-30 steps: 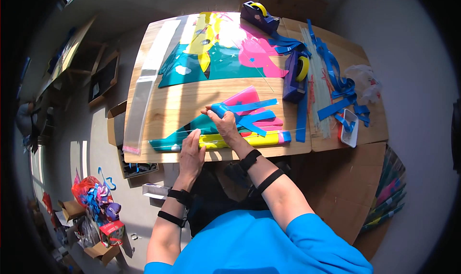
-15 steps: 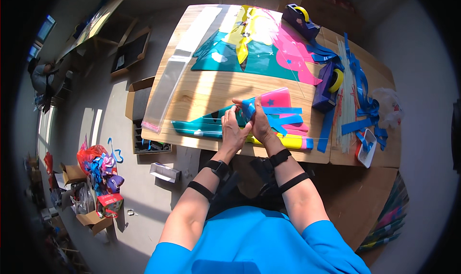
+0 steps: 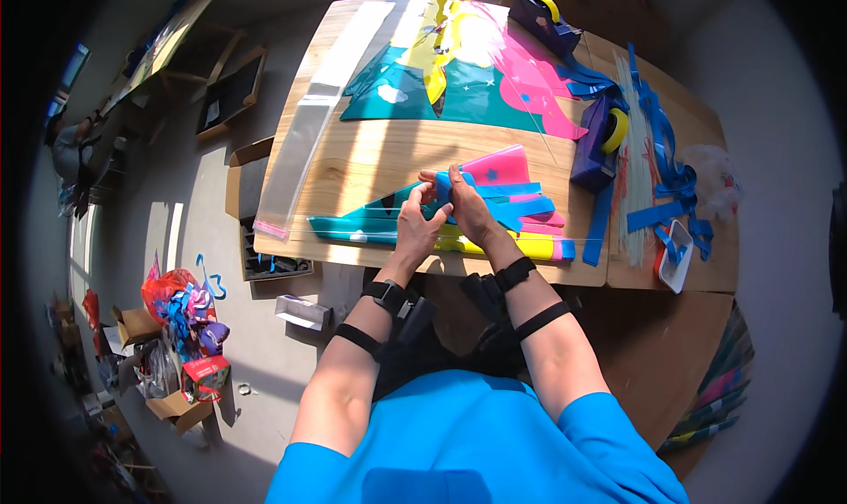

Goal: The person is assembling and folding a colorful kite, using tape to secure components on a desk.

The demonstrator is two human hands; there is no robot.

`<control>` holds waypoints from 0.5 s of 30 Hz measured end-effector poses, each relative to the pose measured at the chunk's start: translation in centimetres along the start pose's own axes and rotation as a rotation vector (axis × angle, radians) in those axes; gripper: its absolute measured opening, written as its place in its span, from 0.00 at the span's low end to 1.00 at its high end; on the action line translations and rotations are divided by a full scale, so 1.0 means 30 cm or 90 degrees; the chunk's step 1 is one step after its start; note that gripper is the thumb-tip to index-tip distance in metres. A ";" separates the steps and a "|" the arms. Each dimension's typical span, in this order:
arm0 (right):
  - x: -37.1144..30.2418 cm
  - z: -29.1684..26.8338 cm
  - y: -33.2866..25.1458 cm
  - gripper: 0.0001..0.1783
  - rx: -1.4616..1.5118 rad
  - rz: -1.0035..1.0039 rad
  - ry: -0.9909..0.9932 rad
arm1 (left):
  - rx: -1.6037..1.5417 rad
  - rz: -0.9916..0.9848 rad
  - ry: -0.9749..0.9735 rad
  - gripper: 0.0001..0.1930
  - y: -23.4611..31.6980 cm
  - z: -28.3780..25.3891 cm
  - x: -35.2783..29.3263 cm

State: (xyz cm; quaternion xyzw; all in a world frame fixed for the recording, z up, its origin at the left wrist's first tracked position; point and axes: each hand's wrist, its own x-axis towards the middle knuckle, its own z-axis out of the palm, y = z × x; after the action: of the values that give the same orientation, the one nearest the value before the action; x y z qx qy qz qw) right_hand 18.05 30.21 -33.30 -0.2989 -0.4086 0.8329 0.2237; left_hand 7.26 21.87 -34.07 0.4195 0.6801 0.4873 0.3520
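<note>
A folded kite of teal, yellow and pink film lies at the near edge of the wooden table. Blue strips lie across its right part. My right hand is closed around the folded blue band at the kite's middle, thumb up. Close on its left, my left hand has bent fingers and thumb on the same blue band; the exact grip is partly hidden. Farther back a second kite lies spread flat, teal and pink with a yellow middle, partly washed out by sunlight.
Two purple tape dispensers with yellow rolls stand on the right, near thin white rods, blue ribbons, a white tray and a clear bag. A clear sleeve lies left. Open cartons sit on the floor; another person is far left.
Both hands stay at the blue band, with the fingers slightly shifted. The right thumb now points up more. The whole view has moved slightly, so the table appears a little higher and farther left.
</note>
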 end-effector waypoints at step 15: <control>0.011 0.065 0.054 0.36 -0.485 -0.133 0.089 | -0.014 0.004 0.024 0.52 0.007 -0.003 -0.023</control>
State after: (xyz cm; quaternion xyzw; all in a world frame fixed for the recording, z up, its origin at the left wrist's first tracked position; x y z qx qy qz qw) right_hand 16.27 28.44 -33.77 -0.3735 -0.7000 0.5723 0.2075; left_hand 7.52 21.25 -33.78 0.4088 0.6799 0.5036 0.3421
